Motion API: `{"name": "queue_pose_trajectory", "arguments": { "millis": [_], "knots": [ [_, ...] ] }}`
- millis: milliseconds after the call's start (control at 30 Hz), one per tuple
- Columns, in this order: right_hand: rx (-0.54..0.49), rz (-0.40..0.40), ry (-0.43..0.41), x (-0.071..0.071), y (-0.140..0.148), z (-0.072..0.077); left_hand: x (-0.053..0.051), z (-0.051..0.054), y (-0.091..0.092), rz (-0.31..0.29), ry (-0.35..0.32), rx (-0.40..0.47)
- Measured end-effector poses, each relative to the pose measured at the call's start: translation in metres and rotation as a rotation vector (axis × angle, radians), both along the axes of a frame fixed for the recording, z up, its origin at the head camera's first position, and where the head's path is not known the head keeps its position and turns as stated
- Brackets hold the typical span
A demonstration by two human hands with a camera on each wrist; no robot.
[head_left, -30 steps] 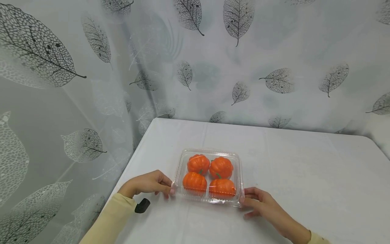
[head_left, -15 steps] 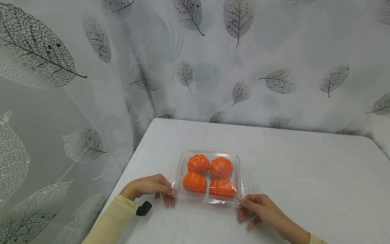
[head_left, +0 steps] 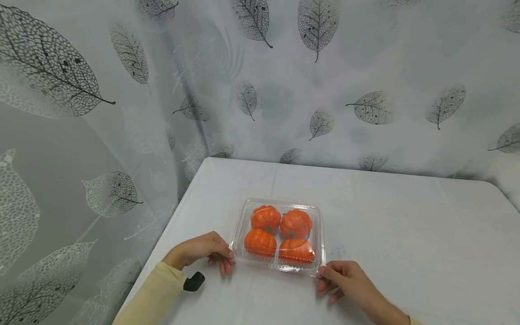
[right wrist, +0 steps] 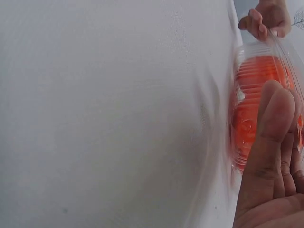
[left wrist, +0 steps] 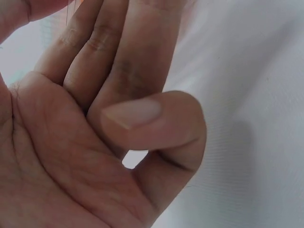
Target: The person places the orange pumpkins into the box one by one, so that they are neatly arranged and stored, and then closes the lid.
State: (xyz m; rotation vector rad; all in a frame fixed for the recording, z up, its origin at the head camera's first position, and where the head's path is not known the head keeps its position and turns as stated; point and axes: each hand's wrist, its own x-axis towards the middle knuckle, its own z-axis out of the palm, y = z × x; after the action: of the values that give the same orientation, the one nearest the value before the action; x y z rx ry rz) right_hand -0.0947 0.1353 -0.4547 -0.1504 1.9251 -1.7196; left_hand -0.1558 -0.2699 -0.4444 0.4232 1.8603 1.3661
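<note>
A clear plastic clamshell box (head_left: 280,202) lies on the white table, holding several small orange pumpkins (head_left: 260,243) with green stems. My left hand (head_left: 202,250) pinches the rim at its front left corner, the other fingers hanging below. At the front right corner, my right hand (head_left: 349,282) pinches the rim between thumb and forefinger. In the right wrist view the thumb (right wrist: 278,114) lies in front of the ribbed box wall. The left wrist view shows my left palm (left wrist: 71,166) and a bent finger; the box grip is out of sight there.
The white tabletop (head_left: 406,234) stretches to the right and behind the box. Curtains printed with leaves (head_left: 284,113) hang at the back and left. A small black piece (head_left: 194,281) sits at my left wrist, by the yellow sleeve (head_left: 156,289).
My right hand has shifted slightly down and toward the front corner, its fingers now lower under the rim. My left hand has barely moved. The box stays almost in place.
</note>
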Motion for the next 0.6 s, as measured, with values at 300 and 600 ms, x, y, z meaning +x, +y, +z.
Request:
{"name": "queue_pose_trajectory", "arguments": {
  "millis": [300, 600],
  "knots": [
    [0.010, -0.030, 0.028, 0.0011, -0.0021, 0.0006, 0.0009, -0.0020, -0.0003, 0.015, 0.009, 0.028],
    [-0.005, -0.057, 0.045, 0.0029, -0.0046, 0.0015, 0.0023, -0.0037, 0.0006, 0.045, 0.018, 0.033]
  ]
}}
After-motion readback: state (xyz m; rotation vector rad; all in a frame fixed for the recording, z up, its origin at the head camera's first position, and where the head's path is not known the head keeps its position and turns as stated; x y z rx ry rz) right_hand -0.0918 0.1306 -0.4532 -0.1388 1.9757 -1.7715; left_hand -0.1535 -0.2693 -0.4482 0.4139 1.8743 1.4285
